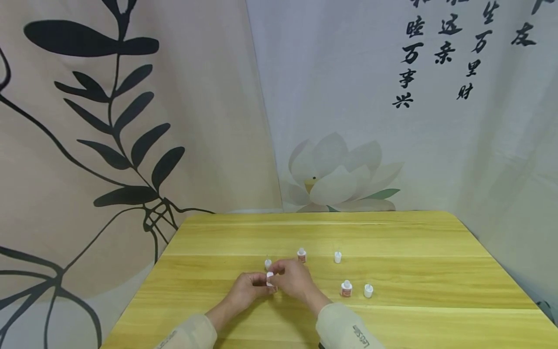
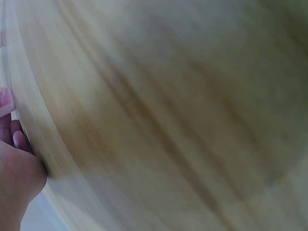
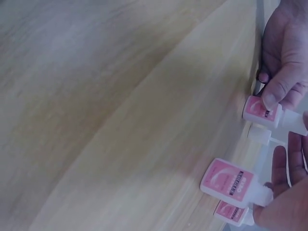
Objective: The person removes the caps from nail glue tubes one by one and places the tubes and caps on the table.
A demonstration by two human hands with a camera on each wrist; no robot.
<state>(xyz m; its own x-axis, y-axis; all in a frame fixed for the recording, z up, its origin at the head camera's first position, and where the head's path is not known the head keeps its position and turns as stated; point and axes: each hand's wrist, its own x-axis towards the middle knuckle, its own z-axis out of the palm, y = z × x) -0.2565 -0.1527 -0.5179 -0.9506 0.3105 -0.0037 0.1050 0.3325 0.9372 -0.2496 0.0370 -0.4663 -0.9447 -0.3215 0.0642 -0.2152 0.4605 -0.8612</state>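
Note:
My left hand (image 1: 245,293) grips a small white glue bottle with a pink label (image 3: 260,110), thumb pressed on the label. At its top, my right hand (image 1: 294,280) pinches the white cap (image 3: 294,120) between thumb and fingers. Whether the cap is seated on the nozzle is hidden by the fingers. In the left wrist view, only the edge of my left hand (image 2: 19,178) and part of the pink-labelled bottle (image 2: 6,101) show. Just beyond the hands, a loose white cap (image 1: 268,264) stands with a thin pin pointing up.
Behind my right hand stands another glue bottle (image 1: 302,255). A white cap (image 1: 337,257) is farther right. Nearer on the right are a third glue bottle (image 1: 346,289) and a white cap (image 1: 368,291). All rest on the wooden table (image 1: 414,271), with a printed curtain (image 1: 218,121) behind.

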